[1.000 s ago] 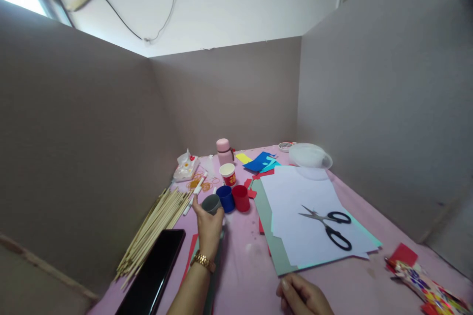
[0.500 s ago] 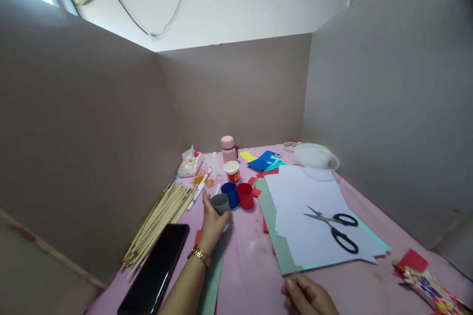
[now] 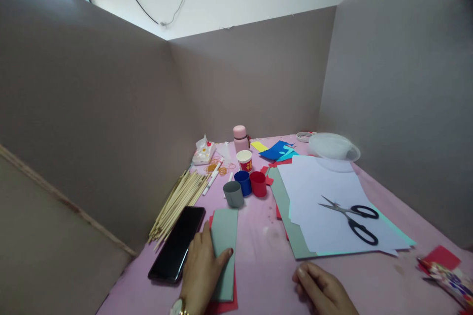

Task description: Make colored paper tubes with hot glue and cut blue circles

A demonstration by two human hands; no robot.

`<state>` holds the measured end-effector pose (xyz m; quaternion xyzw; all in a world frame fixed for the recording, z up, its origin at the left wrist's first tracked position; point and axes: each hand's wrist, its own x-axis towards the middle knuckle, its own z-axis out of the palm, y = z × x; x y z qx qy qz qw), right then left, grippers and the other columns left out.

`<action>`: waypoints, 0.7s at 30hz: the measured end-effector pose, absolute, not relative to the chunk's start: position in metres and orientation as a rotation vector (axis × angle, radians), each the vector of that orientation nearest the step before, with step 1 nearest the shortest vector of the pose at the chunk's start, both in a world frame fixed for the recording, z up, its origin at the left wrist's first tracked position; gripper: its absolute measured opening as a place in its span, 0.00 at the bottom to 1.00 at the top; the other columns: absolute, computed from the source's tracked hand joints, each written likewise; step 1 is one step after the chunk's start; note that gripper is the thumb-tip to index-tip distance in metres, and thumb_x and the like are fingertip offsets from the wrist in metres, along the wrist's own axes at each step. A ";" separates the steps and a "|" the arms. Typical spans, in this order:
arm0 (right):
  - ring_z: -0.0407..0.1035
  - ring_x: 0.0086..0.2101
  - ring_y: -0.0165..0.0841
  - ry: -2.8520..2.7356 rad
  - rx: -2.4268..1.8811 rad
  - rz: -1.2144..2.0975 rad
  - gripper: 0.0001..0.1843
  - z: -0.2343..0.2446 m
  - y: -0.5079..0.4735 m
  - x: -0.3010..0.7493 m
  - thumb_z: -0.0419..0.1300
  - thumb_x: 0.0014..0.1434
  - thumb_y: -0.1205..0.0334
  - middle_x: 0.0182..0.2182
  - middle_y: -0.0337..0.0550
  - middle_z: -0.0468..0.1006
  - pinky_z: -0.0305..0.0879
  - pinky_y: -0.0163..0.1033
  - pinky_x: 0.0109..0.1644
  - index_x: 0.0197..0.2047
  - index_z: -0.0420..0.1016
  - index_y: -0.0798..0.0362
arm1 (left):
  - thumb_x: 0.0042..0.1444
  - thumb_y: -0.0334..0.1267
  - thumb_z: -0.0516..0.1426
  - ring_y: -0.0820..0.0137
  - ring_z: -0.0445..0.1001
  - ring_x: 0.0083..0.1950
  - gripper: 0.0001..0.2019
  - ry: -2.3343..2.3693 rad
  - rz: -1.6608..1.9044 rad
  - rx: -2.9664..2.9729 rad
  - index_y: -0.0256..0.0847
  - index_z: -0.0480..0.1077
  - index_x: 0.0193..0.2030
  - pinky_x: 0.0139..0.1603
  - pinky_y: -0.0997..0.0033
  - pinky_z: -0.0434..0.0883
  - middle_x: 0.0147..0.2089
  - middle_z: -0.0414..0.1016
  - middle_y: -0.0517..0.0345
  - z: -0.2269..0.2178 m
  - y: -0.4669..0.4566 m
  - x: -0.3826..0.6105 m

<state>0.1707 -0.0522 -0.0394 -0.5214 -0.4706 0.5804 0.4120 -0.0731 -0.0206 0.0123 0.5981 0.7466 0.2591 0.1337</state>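
Note:
My left hand [image 3: 204, 262] lies over the left part of a long grey-green paper strip [image 3: 226, 226], with thumb and fingers apart. Red paper [image 3: 221, 308] shows beneath this strip. A grey paper cup-like tube [image 3: 233, 195] stands just beyond the strip's far end, beside a blue one [image 3: 243, 183] and a red one [image 3: 258, 184]. My right hand [image 3: 320, 285] rests on the table near the paper stack, its fingers curled in and nothing visible in them. Black-handled scissors [image 3: 347, 211], blades parted, lie on the white sheets [image 3: 314, 192] beyond it.
Left of my left hand lie a black phone [image 3: 177, 246] and a bundle of wooden sticks [image 3: 179, 202]. Markers [image 3: 213, 177], a paper cup [image 3: 244, 161], a pink flask [image 3: 241, 140] and a plastic bowl [image 3: 330, 146] stand farther back. Grey partitions [image 3: 251, 83] enclose the table.
My left hand has left the grey tube, which now stands by the blue one, and has drawn back onto the grey-green strip. My right hand keeps its curled pose. The view has shifted.

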 end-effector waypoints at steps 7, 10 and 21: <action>0.57 0.21 0.30 -1.289 -1.298 1.434 0.27 -0.038 -0.052 0.174 0.52 0.53 0.36 0.20 0.37 0.67 0.52 0.34 0.24 0.26 0.68 0.53 | 0.44 0.37 0.57 0.47 0.67 0.55 0.35 2.050 0.851 1.525 0.30 0.57 0.61 0.55 0.51 0.61 0.54 0.67 0.36 0.017 -0.025 -0.090; 0.59 0.22 0.31 -1.342 -1.292 1.394 0.25 -0.038 -0.055 0.171 0.51 0.55 0.38 0.20 0.37 0.67 0.54 0.35 0.26 0.24 0.67 0.53 | 0.46 0.38 0.57 0.54 0.73 0.50 0.28 1.902 0.967 1.377 0.32 0.60 0.56 0.49 0.58 0.67 0.50 0.73 0.40 0.012 -0.030 -0.099; 0.59 0.23 0.31 -1.420 -1.275 1.403 0.21 -0.037 -0.059 0.167 0.51 0.59 0.46 0.20 0.36 0.66 0.54 0.35 0.27 0.25 0.67 0.53 | 0.44 0.44 0.63 0.62 0.77 0.26 0.15 1.496 1.133 0.926 0.35 0.73 0.35 0.29 0.64 0.72 0.31 0.81 0.50 0.016 -0.055 -0.110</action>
